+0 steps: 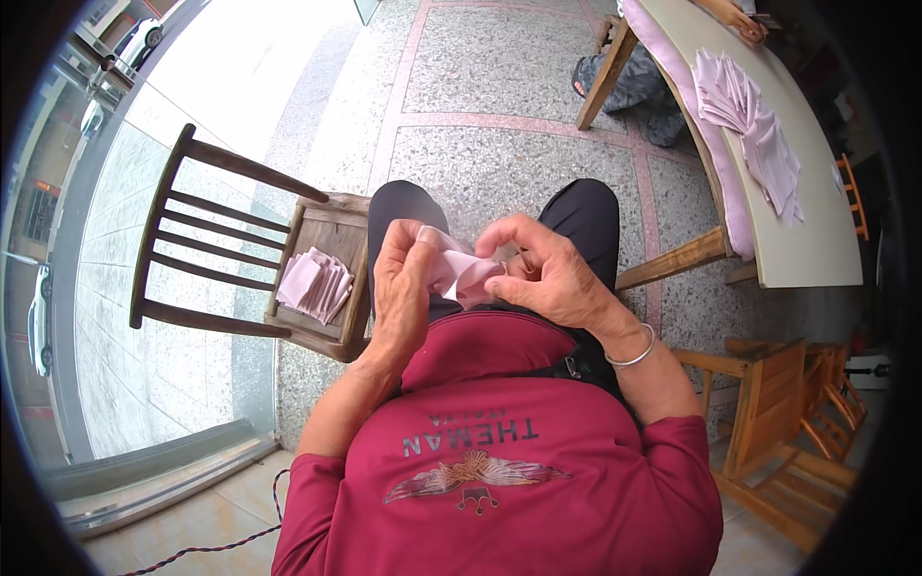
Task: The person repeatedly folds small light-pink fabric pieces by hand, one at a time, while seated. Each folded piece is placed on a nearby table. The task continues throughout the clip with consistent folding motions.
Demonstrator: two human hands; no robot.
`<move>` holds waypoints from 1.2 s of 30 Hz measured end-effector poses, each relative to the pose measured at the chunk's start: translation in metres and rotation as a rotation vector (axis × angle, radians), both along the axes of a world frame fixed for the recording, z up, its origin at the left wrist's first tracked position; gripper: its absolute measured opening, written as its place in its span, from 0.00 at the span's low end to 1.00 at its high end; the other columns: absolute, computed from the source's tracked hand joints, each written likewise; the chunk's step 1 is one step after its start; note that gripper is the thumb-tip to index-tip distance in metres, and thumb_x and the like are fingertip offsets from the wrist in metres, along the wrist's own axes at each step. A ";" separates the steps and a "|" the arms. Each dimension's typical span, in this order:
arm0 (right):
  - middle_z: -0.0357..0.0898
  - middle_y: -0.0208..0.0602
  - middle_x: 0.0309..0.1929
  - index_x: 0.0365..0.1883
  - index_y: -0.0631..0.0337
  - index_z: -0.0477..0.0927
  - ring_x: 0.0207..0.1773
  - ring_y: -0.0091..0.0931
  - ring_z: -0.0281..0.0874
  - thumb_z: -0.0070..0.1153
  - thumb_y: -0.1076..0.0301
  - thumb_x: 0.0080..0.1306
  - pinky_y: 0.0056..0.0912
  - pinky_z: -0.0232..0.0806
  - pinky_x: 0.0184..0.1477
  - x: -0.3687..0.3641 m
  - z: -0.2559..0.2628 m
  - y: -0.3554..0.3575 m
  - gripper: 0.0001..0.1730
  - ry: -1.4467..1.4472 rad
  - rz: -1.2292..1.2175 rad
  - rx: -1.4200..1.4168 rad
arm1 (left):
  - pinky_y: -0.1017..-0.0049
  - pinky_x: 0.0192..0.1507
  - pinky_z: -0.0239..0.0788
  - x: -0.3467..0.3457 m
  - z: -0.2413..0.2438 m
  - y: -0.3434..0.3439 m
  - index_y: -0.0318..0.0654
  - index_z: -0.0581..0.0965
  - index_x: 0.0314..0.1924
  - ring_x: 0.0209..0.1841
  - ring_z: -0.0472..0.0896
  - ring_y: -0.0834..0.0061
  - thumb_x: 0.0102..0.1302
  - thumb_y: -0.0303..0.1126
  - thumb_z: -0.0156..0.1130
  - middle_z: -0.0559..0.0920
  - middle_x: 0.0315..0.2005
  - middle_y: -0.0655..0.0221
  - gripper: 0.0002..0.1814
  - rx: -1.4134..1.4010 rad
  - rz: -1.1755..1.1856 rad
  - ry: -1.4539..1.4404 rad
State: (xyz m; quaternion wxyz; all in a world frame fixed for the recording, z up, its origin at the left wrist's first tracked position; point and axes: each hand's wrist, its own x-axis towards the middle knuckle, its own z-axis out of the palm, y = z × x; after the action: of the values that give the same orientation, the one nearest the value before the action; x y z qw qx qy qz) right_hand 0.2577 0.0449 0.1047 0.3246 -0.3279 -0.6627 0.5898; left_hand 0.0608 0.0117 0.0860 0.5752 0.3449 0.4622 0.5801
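A small piece of pale pink cloth [461, 272] is stretched and folded between my hands, above my lap. My left hand [402, 284] pinches its left end, with the thumb on top. At the right end, my right hand [551, 277] has its thumb against the cloth's edge, and its index finger arches above. The other right fingers curl behind, partly hidden. On the wooden chair [328, 223] to my left lies a stack of folded pink cloth pieces [315, 284].
At the right stands a table [807, 237] with a bundle of pink cloth pieces [756, 133] fanned across it. Another person's hand [745, 25] is at its far end. Wooden chairs [767, 403] stand at my lower right. A glass panel [166, 374] and a twisted cord [209, 549] are at left.
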 end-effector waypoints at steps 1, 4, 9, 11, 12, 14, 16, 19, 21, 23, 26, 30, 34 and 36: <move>0.73 0.24 0.28 0.41 0.62 0.72 0.26 0.11 0.64 0.59 0.78 0.63 0.17 0.63 0.28 -0.004 0.000 -0.002 0.10 -0.065 0.029 0.057 | 0.84 0.28 0.63 0.003 0.001 -0.001 0.42 0.70 0.38 0.27 0.71 0.89 0.76 0.36 0.51 0.77 0.28 0.74 0.09 0.011 -0.005 0.057; 0.71 0.23 0.26 0.35 0.62 0.73 0.26 0.12 0.63 0.55 0.80 0.64 0.19 0.60 0.27 -0.020 -0.008 -0.004 0.05 0.172 -0.089 -0.062 | 0.84 0.31 0.67 0.013 0.008 -0.003 0.40 0.70 0.38 0.28 0.73 0.87 0.77 0.36 0.51 0.77 0.29 0.73 0.10 -0.032 0.045 -0.038; 0.67 0.22 0.23 0.30 0.62 0.70 0.25 0.12 0.62 0.54 0.81 0.64 0.20 0.59 0.26 -0.011 -0.019 0.001 0.07 0.052 -0.099 0.053 | 0.83 0.33 0.70 0.006 -0.008 -0.003 0.39 0.70 0.38 0.32 0.75 0.86 0.77 0.36 0.51 0.79 0.31 0.70 0.10 0.043 -0.006 0.105; 0.66 0.21 0.22 0.30 0.62 0.71 0.25 0.12 0.62 0.55 0.80 0.64 0.21 0.59 0.26 -0.007 -0.026 0.000 0.06 0.111 -0.144 0.076 | 0.82 0.34 0.71 0.004 -0.009 -0.001 0.39 0.69 0.38 0.32 0.76 0.85 0.77 0.35 0.51 0.79 0.31 0.70 0.09 -0.004 -0.028 0.033; 0.67 0.21 0.22 0.30 0.62 0.72 0.25 0.12 0.63 0.55 0.79 0.64 0.21 0.60 0.26 -0.004 -0.025 0.002 0.06 0.047 -0.218 0.144 | 0.81 0.34 0.73 0.003 -0.007 0.001 0.39 0.69 0.38 0.31 0.77 0.83 0.77 0.35 0.50 0.79 0.31 0.68 0.09 -0.013 0.006 -0.041; 0.69 0.22 0.22 0.32 0.62 0.73 0.25 0.12 0.64 0.56 0.77 0.65 0.21 0.60 0.26 0.002 -0.020 0.006 0.04 -0.080 -0.365 0.281 | 0.79 0.33 0.76 -0.001 -0.006 0.005 0.39 0.69 0.39 0.30 0.79 0.80 0.77 0.35 0.49 0.79 0.30 0.66 0.09 0.002 0.089 -0.114; 0.71 0.23 0.21 0.34 0.62 0.74 0.25 0.12 0.65 0.58 0.74 0.65 0.21 0.61 0.26 0.002 -0.005 -0.002 0.04 -0.055 -0.314 0.141 | 0.80 0.34 0.75 -0.003 -0.003 0.005 0.40 0.69 0.38 0.31 0.78 0.82 0.78 0.37 0.48 0.78 0.31 0.69 0.10 0.036 0.166 -0.085; 0.73 0.29 0.18 0.35 0.64 0.78 0.21 0.16 0.68 0.67 0.63 0.62 0.25 0.62 0.25 -0.007 -0.006 -0.014 0.13 -0.131 -0.187 0.211 | 0.82 0.35 0.72 -0.004 -0.016 0.013 0.41 0.69 0.39 0.32 0.76 0.85 0.78 0.39 0.48 0.77 0.31 0.71 0.11 0.061 0.274 0.079; 0.71 0.32 0.17 0.34 0.65 0.79 0.21 0.19 0.69 0.67 0.61 0.62 0.27 0.63 0.25 -0.022 -0.002 -0.018 0.15 -0.202 -0.188 0.317 | 0.84 0.35 0.68 0.005 -0.013 0.009 0.42 0.68 0.41 0.32 0.72 0.88 0.78 0.42 0.47 0.76 0.31 0.73 0.11 0.095 0.281 0.065; 0.69 0.34 0.19 0.31 0.66 0.77 0.22 0.20 0.67 0.66 0.64 0.63 0.28 0.63 0.26 -0.032 -0.013 -0.014 0.14 -0.140 -0.297 0.285 | 0.84 0.34 0.68 0.017 -0.004 0.006 0.43 0.67 0.42 0.32 0.72 0.88 0.79 0.43 0.47 0.75 0.31 0.74 0.12 0.126 0.302 0.031; 0.67 0.33 0.24 0.27 0.65 0.74 0.24 0.19 0.64 0.62 0.70 0.64 0.27 0.60 0.27 -0.034 -0.022 -0.005 0.11 0.009 -0.385 0.143 | 0.84 0.34 0.67 0.019 0.002 0.004 0.44 0.67 0.42 0.31 0.70 0.89 0.79 0.44 0.45 0.75 0.32 0.74 0.13 0.045 0.291 0.035; 0.65 0.26 0.23 0.26 0.64 0.74 0.24 0.15 0.61 0.57 0.75 0.63 0.23 0.56 0.25 -0.013 -0.009 -0.012 0.07 -0.039 -0.122 0.365 | 0.82 0.35 0.66 0.007 -0.021 0.012 0.44 0.69 0.40 0.32 0.69 0.88 0.78 0.40 0.46 0.73 0.31 0.77 0.10 0.089 0.342 -0.065; 0.69 0.27 0.29 0.37 0.64 0.75 0.27 0.13 0.64 0.63 0.73 0.61 0.21 0.60 0.28 -0.004 -0.013 -0.011 0.09 0.057 -0.168 -0.034 | 0.80 0.34 0.69 0.006 -0.022 0.013 0.44 0.69 0.40 0.31 0.72 0.86 0.78 0.39 0.46 0.74 0.31 0.76 0.09 0.107 0.348 -0.124; 0.71 0.31 0.33 0.42 0.64 0.75 0.28 0.16 0.68 0.65 0.72 0.60 0.22 0.63 0.29 -0.008 -0.013 -0.015 0.15 -0.018 -0.132 0.081 | 0.81 0.35 0.69 0.008 -0.018 0.011 0.44 0.70 0.42 0.32 0.74 0.84 0.79 0.39 0.44 0.75 0.32 0.75 0.10 0.061 0.298 -0.182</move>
State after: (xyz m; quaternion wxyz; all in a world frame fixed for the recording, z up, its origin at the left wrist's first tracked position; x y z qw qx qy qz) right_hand 0.2492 0.0300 0.0920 0.3697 -0.3631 -0.6657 0.5369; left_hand 0.0685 0.0230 0.0684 0.5115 0.2358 0.4364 0.7017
